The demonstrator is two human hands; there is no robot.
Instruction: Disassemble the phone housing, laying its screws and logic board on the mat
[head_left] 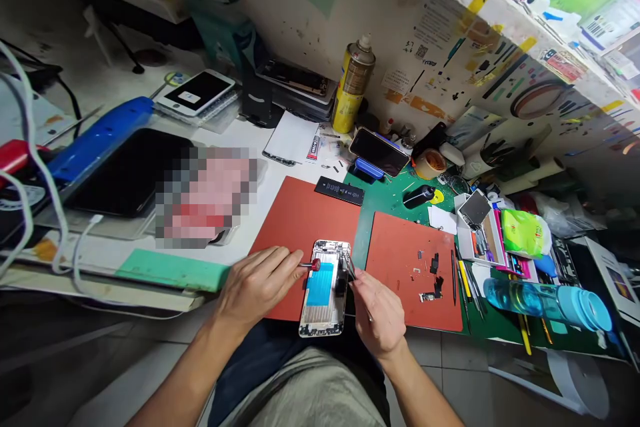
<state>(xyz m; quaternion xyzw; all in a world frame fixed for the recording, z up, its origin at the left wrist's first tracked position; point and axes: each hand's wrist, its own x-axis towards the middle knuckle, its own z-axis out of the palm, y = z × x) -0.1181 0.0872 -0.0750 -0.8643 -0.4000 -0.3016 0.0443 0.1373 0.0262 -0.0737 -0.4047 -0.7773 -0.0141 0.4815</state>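
An opened phone housing [325, 317] lies at the front edge of the red mat, with a blue sheet [320, 285] inside it. My left hand [261, 283] is on its left side, fingers closed round a small screwdriver [314, 265] with a red end, which reaches over the housing's upper left part. On the right, my right hand [380, 312] pinches metal tweezers [351, 269], their tips at the upper right of the housing. A dark part sits below the tips. Whether the tips hold anything is too small to tell.
A black battery [339, 191] rests on the left red mat [285, 213]. Small phone parts lie on the right red mat [395, 247], beside pens and tools. Behind stand a spray can [354, 83] and a propped phone [380, 151]; a blue bottle [547, 303] lies far right.
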